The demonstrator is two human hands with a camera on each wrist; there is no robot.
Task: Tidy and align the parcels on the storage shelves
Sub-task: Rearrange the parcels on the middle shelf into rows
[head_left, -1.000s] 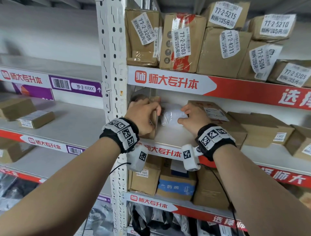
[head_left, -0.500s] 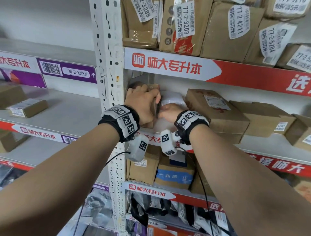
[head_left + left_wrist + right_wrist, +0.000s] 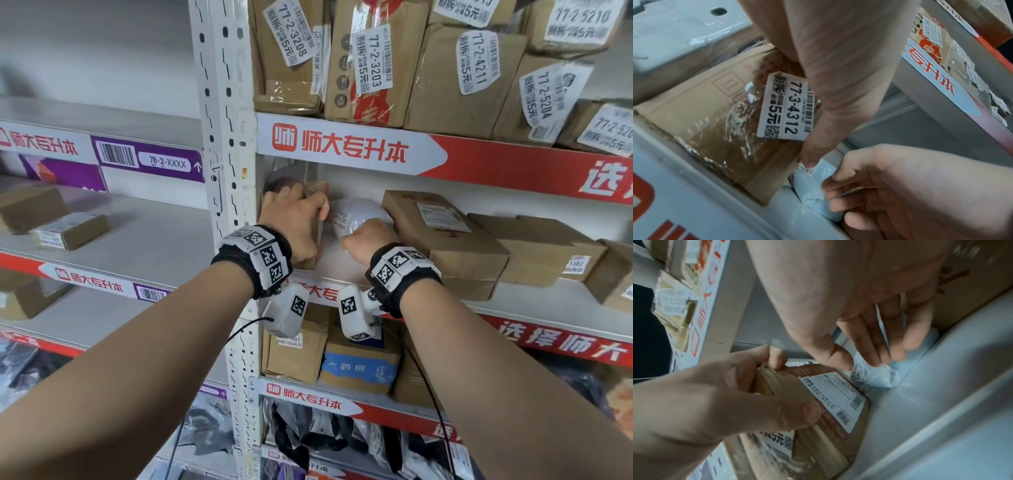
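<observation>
At the left end of the middle shelf [image 3: 346,265] a brown cardboard box [image 3: 315,187] stands on edge against the post. My left hand [image 3: 298,216] grips its top edge, thumb on the near face; its label reads 77-3-4312 [image 3: 783,107]. Right beside the box lies a white plastic pouch [image 3: 356,214]. My right hand [image 3: 364,238] pinches the near end of the white pouch [image 3: 877,378] between thumb and fingers. The same box [image 3: 828,402] and my left hand [image 3: 719,402] show in the right wrist view, and the right hand [image 3: 900,186] holding the pouch [image 3: 813,191] shows in the left wrist view.
A flat brown carton [image 3: 442,236] lies just right of the pouch, with more cartons beyond it. Labelled parcels [image 3: 373,61] pack the shelf above, and boxes [image 3: 359,366] fill the one below. The white upright post [image 3: 226,171] borders the box; the left bay holds small boxes [image 3: 72,231].
My right hand has shifted left with the white pouch, closer to the standing box. The left hand has kept its grip on the box.
</observation>
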